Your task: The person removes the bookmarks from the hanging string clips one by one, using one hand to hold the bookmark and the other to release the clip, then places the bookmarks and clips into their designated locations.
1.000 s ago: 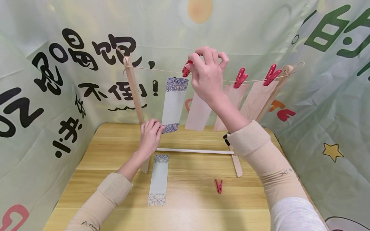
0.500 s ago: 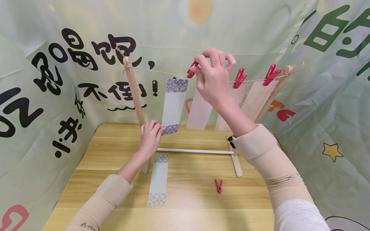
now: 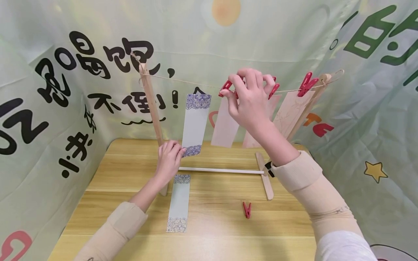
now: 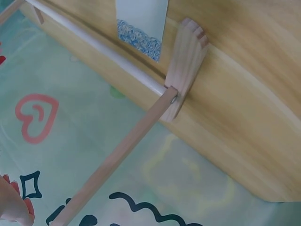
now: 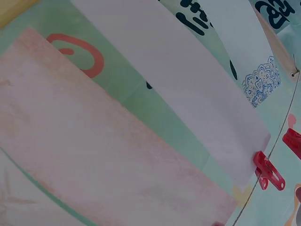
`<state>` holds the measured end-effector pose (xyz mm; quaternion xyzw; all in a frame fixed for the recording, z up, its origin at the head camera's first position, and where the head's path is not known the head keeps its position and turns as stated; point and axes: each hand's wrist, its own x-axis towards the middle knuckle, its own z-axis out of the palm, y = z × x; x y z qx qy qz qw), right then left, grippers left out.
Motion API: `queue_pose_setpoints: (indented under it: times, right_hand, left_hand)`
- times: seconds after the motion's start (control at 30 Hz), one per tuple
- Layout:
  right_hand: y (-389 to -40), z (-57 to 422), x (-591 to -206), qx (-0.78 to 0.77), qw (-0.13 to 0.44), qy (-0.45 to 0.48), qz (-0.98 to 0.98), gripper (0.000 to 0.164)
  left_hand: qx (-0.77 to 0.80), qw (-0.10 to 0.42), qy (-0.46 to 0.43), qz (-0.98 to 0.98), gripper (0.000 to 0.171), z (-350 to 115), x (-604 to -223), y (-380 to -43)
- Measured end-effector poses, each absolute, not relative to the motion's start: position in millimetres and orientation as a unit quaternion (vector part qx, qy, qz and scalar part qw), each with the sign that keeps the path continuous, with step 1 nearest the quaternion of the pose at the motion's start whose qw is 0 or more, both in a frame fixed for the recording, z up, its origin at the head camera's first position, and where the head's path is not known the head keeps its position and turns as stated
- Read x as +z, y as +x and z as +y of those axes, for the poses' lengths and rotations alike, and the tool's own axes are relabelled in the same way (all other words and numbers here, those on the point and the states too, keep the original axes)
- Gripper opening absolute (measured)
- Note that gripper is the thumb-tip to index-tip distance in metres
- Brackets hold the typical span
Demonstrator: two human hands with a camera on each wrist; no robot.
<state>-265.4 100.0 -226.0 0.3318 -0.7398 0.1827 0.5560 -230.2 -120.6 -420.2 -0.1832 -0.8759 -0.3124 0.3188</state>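
My left hand (image 3: 168, 159) pinches the lower left corner of a white paper card with blue patterned bands (image 3: 196, 125). This card stands upright, its top edge a little below the string (image 3: 183, 80). In my right hand (image 3: 251, 98), thumb and fingers pinch a red clothespin (image 3: 225, 87) near the string, right of the card. The right wrist view shows the card's blue band (image 5: 263, 81) and another clothespin (image 5: 268, 170) clipped on the string at a pale card (image 5: 188, 89). A second blue-patterned card (image 3: 178, 203) lies flat on the table.
Two wooden posts (image 3: 151, 101) carry the string, and a white rod (image 3: 222, 170) joins their feet. Pinkish cards (image 3: 292, 110) hang by red clothespins (image 3: 307, 84) toward the right. One loose clothespin (image 3: 247, 210) lies on the wooden table (image 3: 215, 239). Printed cloth surrounds it.
My right hand has shifted right and downward with the clothespin, away from the card. The left hand and the card it holds have sunk slightly.
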Motion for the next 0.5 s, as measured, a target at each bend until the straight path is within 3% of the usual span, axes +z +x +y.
queue_pose_setpoints:
  times: [0.5]
  right_hand:
    - [-248.1,120.6,-261.4,0.181,0.515,0.329,-0.771,0.026]
  left_hand:
    - [-0.308,0.315,-0.175,-0.881,0.013,-124.6,-437.0,-219.1]
